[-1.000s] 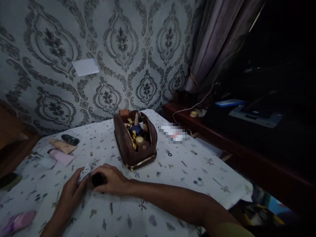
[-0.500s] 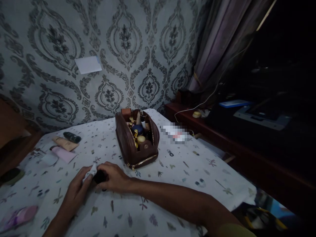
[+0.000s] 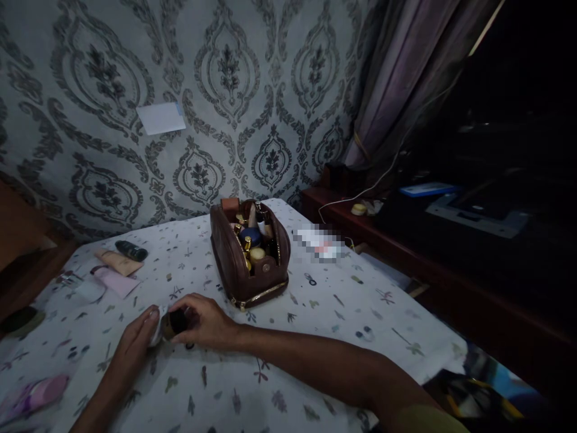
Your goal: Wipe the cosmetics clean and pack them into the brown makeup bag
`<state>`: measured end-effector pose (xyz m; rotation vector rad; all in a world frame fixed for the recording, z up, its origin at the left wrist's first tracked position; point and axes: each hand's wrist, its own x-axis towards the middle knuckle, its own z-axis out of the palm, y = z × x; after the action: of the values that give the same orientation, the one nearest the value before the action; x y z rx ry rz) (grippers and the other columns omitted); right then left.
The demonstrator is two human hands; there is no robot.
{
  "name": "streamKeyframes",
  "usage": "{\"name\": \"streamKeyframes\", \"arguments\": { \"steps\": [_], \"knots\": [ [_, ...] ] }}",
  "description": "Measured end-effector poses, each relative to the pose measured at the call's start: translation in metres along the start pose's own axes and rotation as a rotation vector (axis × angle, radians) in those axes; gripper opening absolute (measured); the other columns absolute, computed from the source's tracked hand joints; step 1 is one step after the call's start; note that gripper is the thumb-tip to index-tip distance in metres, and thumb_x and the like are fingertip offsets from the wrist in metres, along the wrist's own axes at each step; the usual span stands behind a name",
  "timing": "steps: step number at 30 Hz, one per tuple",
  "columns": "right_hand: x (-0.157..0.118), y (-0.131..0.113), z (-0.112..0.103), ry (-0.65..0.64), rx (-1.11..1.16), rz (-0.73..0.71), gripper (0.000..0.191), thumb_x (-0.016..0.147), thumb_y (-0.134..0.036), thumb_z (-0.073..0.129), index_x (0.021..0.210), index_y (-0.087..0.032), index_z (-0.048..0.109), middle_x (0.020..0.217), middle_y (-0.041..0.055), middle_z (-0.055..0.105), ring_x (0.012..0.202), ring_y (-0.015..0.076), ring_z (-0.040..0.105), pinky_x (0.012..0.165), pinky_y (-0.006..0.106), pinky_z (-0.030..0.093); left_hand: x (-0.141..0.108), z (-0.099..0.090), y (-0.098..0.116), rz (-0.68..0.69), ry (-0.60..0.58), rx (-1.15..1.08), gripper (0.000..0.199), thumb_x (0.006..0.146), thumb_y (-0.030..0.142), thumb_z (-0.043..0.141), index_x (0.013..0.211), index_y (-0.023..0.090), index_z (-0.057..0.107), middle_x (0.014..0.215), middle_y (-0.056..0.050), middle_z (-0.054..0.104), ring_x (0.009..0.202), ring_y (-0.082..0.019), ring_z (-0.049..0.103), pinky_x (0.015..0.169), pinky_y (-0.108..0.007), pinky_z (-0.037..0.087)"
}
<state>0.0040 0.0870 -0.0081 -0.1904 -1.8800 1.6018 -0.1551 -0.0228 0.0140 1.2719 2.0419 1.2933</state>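
Near the front left of the patterned cloth, my right hand (image 3: 202, 322) grips a small dark jar or bottle with a black cap (image 3: 177, 322) between thumb and fingers. Just left of it, my left hand (image 3: 137, 337) is closed on a crumpled white wipe or cloth (image 3: 156, 332), which is beside the dark item. Behind and to the right stands an open brown cosmetic bag (image 3: 234, 264), filled with several bottles, gold-capped items and a blue round container (image 3: 250, 236).
At the left lie a dark green tube (image 3: 131, 251), a beige tube (image 3: 118, 263), a pink tube (image 3: 115, 281) and a clear item (image 3: 85, 287). A pink-purple bottle (image 3: 42, 394) lies at the lower left. A red-brown desk (image 3: 356, 225) stands at the right.
My left hand has shifted slightly left and down with the white wipe, away from the black cap. More of the dark item's body now shows between my hands.
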Motion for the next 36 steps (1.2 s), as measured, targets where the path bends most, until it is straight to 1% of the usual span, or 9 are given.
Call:
{"name": "streamKeyframes", "arguments": {
  "steps": [4,9,12,15,20,25,27,30,36],
  "knots": [
    [-0.001,-0.001,0.002,0.038,0.106,0.047,0.055,0.06,-0.042,0.088,0.106,-0.021,0.067,0.096,0.0013,0.062,0.081,0.0141,0.057,0.075,0.026,0.05,0.003,-0.004,-0.009,-0.075,-0.008,-0.017,0.048,0.075,0.069,0.057,0.073,0.021,0.063,0.078,-0.003,0.068,0.086,-0.025,0.063,0.08,-0.031,0.054],
    [0.0,-0.01,-0.003,0.128,-0.032,-0.026,0.048,0.064,-0.03,0.086,0.107,-0.022,0.067,0.101,0.002,0.061,0.086,0.0149,0.058,0.079,0.028,0.05,-0.003,-0.007,0.004,0.022,-0.227,-0.009,0.048,0.082,0.065,0.054,0.067,0.02,0.062,0.066,-0.002,0.064,0.07,-0.022,0.061,0.074,-0.033,0.055],
    [0.003,-0.037,-0.01,0.124,-0.104,-0.108,0.045,0.068,-0.027,0.084,0.109,-0.022,0.068,0.1,0.0025,0.061,0.086,0.0146,0.058,0.079,0.027,0.051,-0.005,-0.008,0.009,0.071,-0.287,0.005,0.047,0.083,0.062,0.054,0.062,0.02,0.061,0.063,-0.002,0.061,0.066,-0.021,0.059,0.069,-0.031,0.054],
    [0.011,-0.082,-0.025,0.168,-0.086,-0.174,0.044,0.072,-0.029,0.082,0.113,-0.022,0.067,0.106,0.0033,0.061,0.086,0.0138,0.06,0.08,0.027,0.052,-0.003,-0.008,0.003,0.077,-0.259,0.055,0.048,0.083,0.063,0.054,0.06,0.021,0.06,0.06,-0.001,0.058,0.061,-0.019,0.056,0.059,-0.028,0.052],
    [0.044,-0.156,-0.084,0.2,-0.231,-0.317,0.04,0.08,-0.03,0.071,0.118,-0.022,0.061,0.115,0.0016,0.06,0.101,0.0161,0.061,0.084,0.031,0.051,-0.001,-0.008,-0.007,0.105,-0.208,0.089,0.048,0.084,0.063,0.052,0.06,0.022,0.056,0.058,-0.001,0.054,0.058,-0.018,0.053,0.053,-0.026,0.049],
    [0.098,-0.169,-0.167,0.264,-0.693,-0.337,0.046,0.075,-0.018,0.07,0.12,-0.016,0.059,0.106,0.0043,0.064,0.084,0.0153,0.061,0.077,0.029,0.049,-0.002,-0.006,-0.01,0.075,-0.195,0.085,0.049,0.084,0.064,0.053,0.062,0.02,0.053,0.06,0.0,0.053,0.06,-0.016,0.051,0.055,-0.024,0.047],
    [0.116,-0.164,-0.191,0.218,-1.01,-0.241,0.046,0.072,-0.017,0.073,0.116,-0.016,0.062,0.104,0.005,0.066,0.088,0.0184,0.061,0.078,0.029,0.046,-0.003,-0.005,-0.011,0.074,-0.182,0.077,0.049,0.083,0.065,0.053,0.061,0.02,0.052,0.06,0.0,0.053,0.06,-0.016,0.051,0.055,-0.024,0.047],
    [0.133,-0.157,-0.209,0.018,-1.403,-0.018,0.046,0.071,-0.024,0.076,0.115,-0.018,0.065,0.106,0.0072,0.069,0.096,0.0237,0.062,0.077,0.028,0.043,-0.004,-0.003,-0.01,0.072,-0.16,0.066,0.05,0.082,0.065,0.053,0.059,0.021,0.051,0.06,0.0,0.053,0.06,-0.017,0.051,0.056,-0.025,0.047],
    [0.146,-0.144,-0.206,-0.349,-1.626,0.155,0.049,0.072,-0.031,0.078,0.119,-0.023,0.068,0.112,0.0068,0.071,0.1,0.0245,0.065,0.072,0.027,0.041,-0.005,-0.002,-0.003,0.04,-0.117,0.095,0.053,0.076,0.07,0.055,0.06,0.02,0.058,0.063,-0.002,0.058,0.064,-0.021,0.057,0.06,-0.028,0.051]
  ]
}}
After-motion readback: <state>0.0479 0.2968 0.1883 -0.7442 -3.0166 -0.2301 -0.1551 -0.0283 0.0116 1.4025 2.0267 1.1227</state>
